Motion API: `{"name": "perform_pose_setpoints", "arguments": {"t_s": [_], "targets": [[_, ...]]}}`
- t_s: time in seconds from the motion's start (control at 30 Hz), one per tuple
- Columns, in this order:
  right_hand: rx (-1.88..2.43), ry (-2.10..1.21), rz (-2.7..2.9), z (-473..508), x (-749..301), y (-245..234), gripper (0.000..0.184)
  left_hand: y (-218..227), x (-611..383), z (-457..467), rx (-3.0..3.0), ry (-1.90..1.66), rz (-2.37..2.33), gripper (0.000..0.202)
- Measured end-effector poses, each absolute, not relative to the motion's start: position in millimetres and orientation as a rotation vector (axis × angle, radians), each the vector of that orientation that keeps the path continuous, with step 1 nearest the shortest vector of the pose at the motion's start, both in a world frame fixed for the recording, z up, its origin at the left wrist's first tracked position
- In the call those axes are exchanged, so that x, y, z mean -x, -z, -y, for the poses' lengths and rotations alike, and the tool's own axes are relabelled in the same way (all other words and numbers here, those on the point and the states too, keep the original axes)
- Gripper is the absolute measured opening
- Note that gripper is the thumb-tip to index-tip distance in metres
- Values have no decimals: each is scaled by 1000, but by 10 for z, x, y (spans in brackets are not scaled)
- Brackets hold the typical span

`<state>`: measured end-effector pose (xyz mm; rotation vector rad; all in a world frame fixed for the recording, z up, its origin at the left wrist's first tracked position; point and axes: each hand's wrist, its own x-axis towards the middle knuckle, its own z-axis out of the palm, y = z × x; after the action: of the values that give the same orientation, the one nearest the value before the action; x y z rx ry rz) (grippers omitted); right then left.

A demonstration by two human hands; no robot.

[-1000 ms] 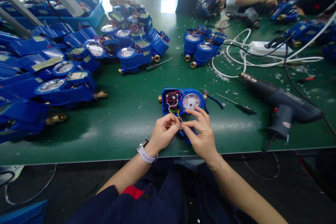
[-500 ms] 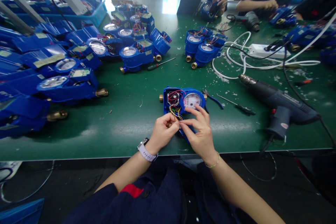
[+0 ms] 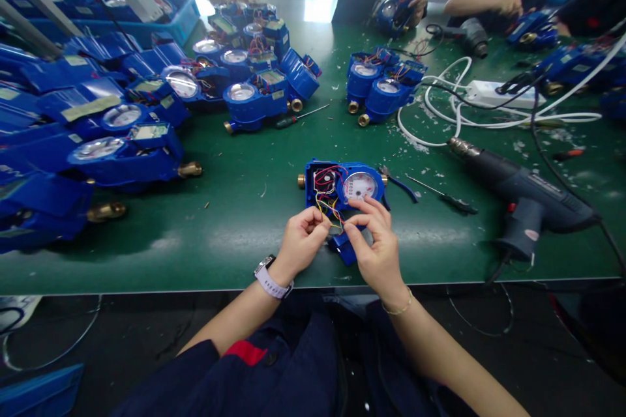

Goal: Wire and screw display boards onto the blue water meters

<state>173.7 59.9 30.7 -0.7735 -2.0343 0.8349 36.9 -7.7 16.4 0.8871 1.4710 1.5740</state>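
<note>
Head view: meter wires (image 3: 335, 210) in both hands (image 3: 303, 244).

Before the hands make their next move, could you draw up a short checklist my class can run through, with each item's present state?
1. Left hand gripping wires: ok, thumb and fingers are pinched on them.
2. Right hand gripping wires: ok, thumb and forefinger meet on them.
3. Meter lying dial up: ok, on the table in front of the hands.
4. Wires joined at their tips: cannot tell, too small and partly covered by fingers.
5. Pliers well away from the meter: not ok, they lie right by its brass end.
6. Heat gun switched off: cannot tell.
</note>
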Motion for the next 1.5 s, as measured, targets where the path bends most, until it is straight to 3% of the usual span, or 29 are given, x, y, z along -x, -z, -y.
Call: {"name": "perform_pose_setpoints", "arguments": {"t_s": [0.67,1.5], "targets": [[704,-793,2121,-581,-1787,-271,8,-109,-375,82,-694,-1644,-1193,32],[736,-769,2026,-589,-1822,-289,10,-137,-352,100,-730,-1590,-1218,35]]}}
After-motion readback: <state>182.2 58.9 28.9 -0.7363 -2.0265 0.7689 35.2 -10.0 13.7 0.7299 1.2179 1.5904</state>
